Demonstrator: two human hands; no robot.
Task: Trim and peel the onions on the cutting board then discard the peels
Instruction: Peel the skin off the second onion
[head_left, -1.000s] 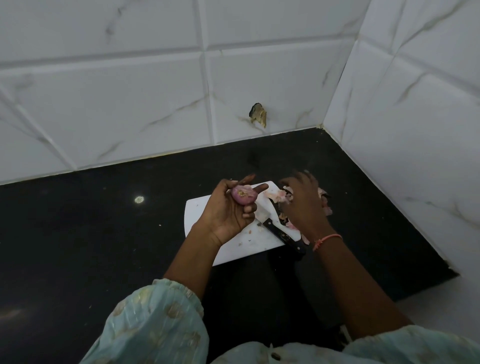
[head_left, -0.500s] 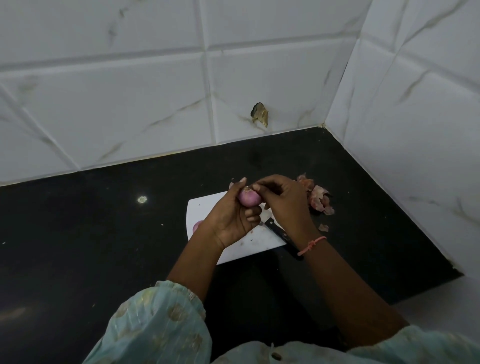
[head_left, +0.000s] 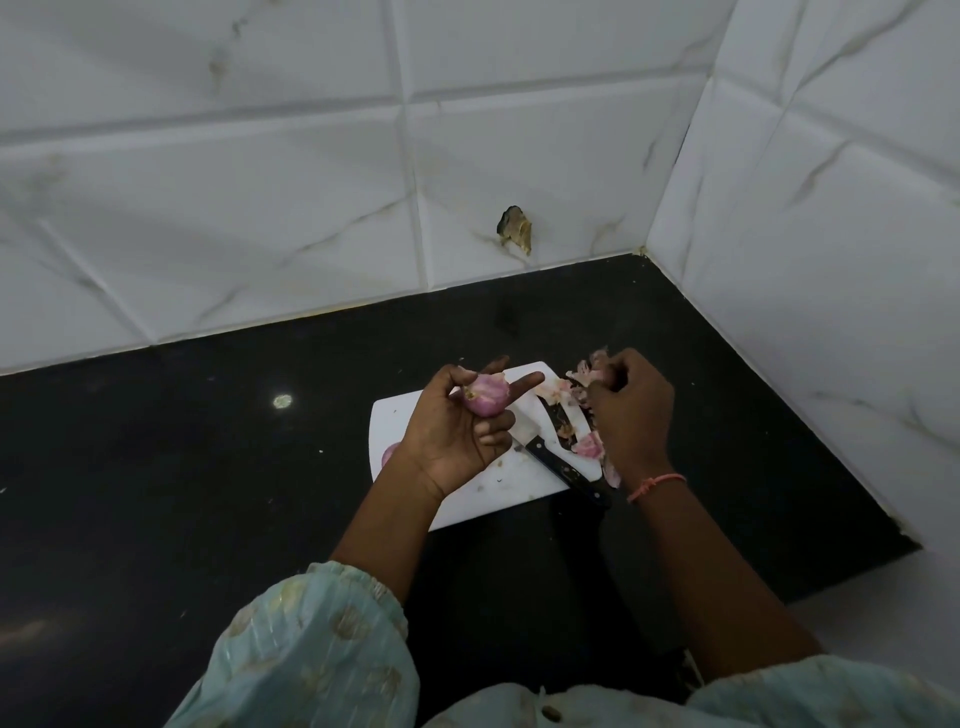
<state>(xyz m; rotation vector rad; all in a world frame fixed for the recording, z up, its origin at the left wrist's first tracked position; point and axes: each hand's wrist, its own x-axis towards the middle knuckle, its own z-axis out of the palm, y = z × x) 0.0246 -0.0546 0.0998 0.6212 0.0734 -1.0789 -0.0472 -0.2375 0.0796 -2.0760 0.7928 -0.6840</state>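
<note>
A: Why is the left hand (head_left: 452, 431) lifted off the cutting board (head_left: 498, 483)?

B: Its curled fingers cradle the onion (head_left: 485, 396), forefinger straight, probably keeping the skin within reach. Another onion (head_left: 388, 453) peeks out just under that wrist.

A: And the knife (head_left: 558, 460)?

B: Resting between both hands, unneeded for peeling, I'd judge.

A: The right hand (head_left: 631, 410)?

B: Fingers bunched on a peel scrap, beside the peels (head_left: 582, 376) at the board's edge.

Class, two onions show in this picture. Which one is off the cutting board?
The onion gripped in the left hand, raised above the white cutting board. The other onion lies on the board's left edge, mostly hidden behind that wrist.
</note>
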